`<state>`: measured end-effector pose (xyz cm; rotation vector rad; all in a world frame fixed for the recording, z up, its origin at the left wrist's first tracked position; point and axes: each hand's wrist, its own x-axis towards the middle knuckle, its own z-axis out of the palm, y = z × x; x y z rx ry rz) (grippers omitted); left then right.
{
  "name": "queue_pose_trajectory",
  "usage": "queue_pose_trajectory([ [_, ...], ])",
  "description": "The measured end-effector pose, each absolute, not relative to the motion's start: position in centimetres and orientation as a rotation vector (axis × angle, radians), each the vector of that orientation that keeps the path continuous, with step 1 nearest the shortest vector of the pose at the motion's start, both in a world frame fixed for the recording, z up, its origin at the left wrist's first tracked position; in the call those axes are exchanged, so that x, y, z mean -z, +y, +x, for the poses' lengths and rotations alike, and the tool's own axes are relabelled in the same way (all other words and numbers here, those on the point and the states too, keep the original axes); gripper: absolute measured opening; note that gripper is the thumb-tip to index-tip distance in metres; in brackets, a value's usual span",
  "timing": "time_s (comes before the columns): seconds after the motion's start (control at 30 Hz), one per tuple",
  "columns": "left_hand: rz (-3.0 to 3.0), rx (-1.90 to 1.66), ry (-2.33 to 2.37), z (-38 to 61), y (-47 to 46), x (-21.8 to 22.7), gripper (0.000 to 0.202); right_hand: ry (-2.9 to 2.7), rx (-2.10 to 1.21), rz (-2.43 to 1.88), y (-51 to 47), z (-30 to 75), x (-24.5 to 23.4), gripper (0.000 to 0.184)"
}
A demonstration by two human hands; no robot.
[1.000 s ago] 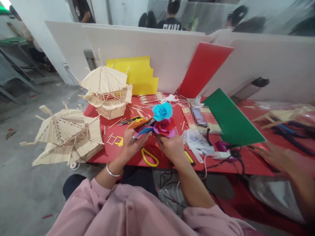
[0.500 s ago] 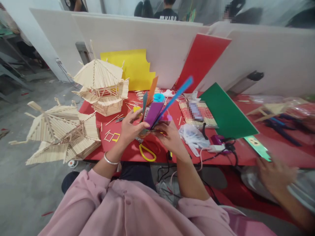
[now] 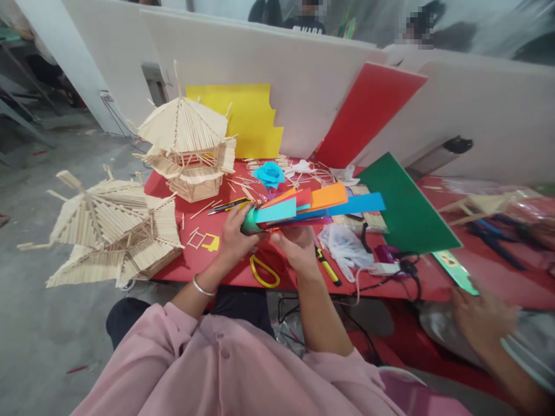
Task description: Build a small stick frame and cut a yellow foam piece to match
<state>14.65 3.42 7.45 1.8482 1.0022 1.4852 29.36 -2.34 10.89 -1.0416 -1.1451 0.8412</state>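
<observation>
Both my hands hold a fanned bundle of coloured foam strips (image 3: 321, 205) in blue, orange, red and teal, lying level and pointing right above the red table (image 3: 208, 263). My left hand (image 3: 234, 237) grips the bundle's near end, fingers wrapped round it. Beneath the strips, my right hand (image 3: 297, 248) supports them with curled fingers. A blue foam flower (image 3: 269, 173) lies on the table behind the bundle. Yellow-handled scissors (image 3: 262, 273) lie under my hands.
Two stick-built pavilion models (image 3: 186, 150) (image 3: 110, 231) stand at the left. Yellow (image 3: 247, 118), red (image 3: 368, 115) and green (image 3: 405, 202) sheets lean near the white partition. A utility knife (image 3: 225, 206), plastic bag (image 3: 342, 245) and cables lie about. Another person's hand (image 3: 481, 312) holds a green strip at the right.
The flowers I held a second ago are gone from my hands; the blue one lies on the table. The strip bundle has swung from upright to level, pointing right.
</observation>
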Motion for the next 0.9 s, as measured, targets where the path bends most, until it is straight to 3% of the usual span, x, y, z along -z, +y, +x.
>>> queue_pose_trajectory([
  [0.13,1.721,-1.398,1.004,14.8,3.3,-7.0,0.068,-1.019,-0.616,-1.278,-1.7,28.1,-11.5,0.031],
  [0.23,1.561,-1.347,0.936,14.7,3.4,-7.1,0.071,-1.002,-0.500,-1.411,-1.2,27.6,-11.9,0.029],
  [0.33,1.430,-1.329,0.877,14.5,3.6,-7.4,0.067,-1.052,-0.588,-1.360,-1.0,27.5,-12.5,0.034],
  [0.47,1.279,-1.277,0.811,14.2,3.9,-7.6,0.063,-1.190,-0.683,-1.150,-1.2,27.9,-12.8,0.057],
  [0.77,1.014,-1.072,0.609,13.1,4.3,-6.6,0.052,-1.340,-0.635,-1.227,-2.8,28.6,-11.2,0.030],
  [0.9,0.975,-1.063,0.565,12.5,4.7,-6.6,0.053,-1.484,-0.628,-1.284,-3.1,27.5,-11.5,0.055],
])
